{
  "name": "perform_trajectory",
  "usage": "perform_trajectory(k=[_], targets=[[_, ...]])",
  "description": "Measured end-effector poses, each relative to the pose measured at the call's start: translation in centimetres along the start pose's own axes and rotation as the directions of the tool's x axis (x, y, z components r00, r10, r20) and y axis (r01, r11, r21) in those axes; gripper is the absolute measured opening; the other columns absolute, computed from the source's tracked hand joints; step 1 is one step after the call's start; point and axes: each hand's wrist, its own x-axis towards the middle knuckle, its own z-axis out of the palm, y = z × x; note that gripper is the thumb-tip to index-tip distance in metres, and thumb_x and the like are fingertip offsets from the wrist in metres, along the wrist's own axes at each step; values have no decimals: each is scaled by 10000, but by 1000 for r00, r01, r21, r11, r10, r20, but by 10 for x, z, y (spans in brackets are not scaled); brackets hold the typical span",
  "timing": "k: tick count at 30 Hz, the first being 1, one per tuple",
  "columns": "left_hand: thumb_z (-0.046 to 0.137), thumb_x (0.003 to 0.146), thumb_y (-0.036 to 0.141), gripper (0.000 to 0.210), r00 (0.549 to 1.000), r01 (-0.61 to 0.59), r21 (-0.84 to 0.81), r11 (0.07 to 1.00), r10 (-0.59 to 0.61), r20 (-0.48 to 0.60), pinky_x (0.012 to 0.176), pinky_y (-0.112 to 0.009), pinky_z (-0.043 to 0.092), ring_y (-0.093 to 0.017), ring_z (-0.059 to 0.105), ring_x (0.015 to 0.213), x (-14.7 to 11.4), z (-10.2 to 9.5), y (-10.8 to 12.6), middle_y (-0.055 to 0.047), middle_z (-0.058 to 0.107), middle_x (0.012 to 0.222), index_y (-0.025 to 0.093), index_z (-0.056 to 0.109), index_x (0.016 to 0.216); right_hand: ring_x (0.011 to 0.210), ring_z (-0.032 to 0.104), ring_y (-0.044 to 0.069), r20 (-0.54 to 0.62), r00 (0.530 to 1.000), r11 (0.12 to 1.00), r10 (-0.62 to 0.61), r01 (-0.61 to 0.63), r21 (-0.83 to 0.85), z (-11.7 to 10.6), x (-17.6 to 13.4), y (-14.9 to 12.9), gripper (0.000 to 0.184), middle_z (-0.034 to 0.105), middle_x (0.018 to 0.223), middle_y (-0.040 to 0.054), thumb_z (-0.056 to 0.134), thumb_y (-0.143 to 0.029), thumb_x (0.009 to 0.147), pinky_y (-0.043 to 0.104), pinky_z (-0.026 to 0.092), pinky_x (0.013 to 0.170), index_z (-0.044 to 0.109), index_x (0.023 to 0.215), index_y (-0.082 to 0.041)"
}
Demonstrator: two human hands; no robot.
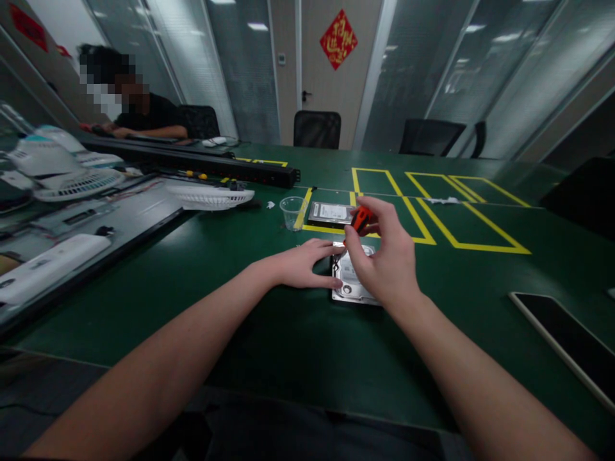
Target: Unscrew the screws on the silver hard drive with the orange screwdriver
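Observation:
A silver hard drive (354,292) lies flat on the green table in front of me. My left hand (312,264) steadies it from the left side, thumb on its near left corner and fingers at its far edge. Above the drive, my right hand (387,256) grips a red and black screwdriver (361,219) between thumb and fingers. The screwdriver slants down toward the drive's upper left part; its tip is too small to make out. My right hand covers the drive's right side. Just beyond lies a second hard drive (330,212), label up.
A clear plastic cup (292,214) stands left of the second drive. Yellow tape (490,246) marks rectangles on the table (269,333). A phone (567,339) lies at right. White fan parts (211,197) and a long black bar (259,171) occupy the left, where another person (154,118) sits.

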Motion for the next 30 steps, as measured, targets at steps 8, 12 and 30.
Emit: perform_trajectory(k=[8, 12, 30], targets=[[908, 1101, 906, 1074, 999, 35, 1, 999, -35, 2, 1613, -769, 394, -523, 460, 1961, 1, -1, 5, -189, 525, 2080, 326, 611, 1955, 1196, 903, 345, 7, 999, 999, 47, -47, 12, 0, -2, 0, 564, 869, 1396, 117, 716, -193, 1145, 533, 820, 943, 632, 1685, -334], [913, 1095, 902, 1104, 999, 34, -14, 999, -34, 2, 1630, -739, 377, -514, 443, 1974, 1, -1, 6, -198, 489, 2102, 297, 600, 1964, 1162, 879, 335, 8, 1000, 1000, 11, -11, -15, -2, 0, -1, 561, 864, 1397, 115, 722, -169, 1108, 538, 818, 948, 659, 1644, -324], [861, 1109, 943, 1122, 1000, 26, 14, 1000, -26, 10, 1622, -757, 374, -508, 429, 1980, 1, 0, 5, -199, 502, 2094, 296, 574, 1979, 1055, 821, 295, -19, 1000, 1000, -11, 11, -28, 0, 2, -1, 485, 849, 1350, 91, 748, -206, 1144, 524, 786, 954, 724, 1616, -314]])
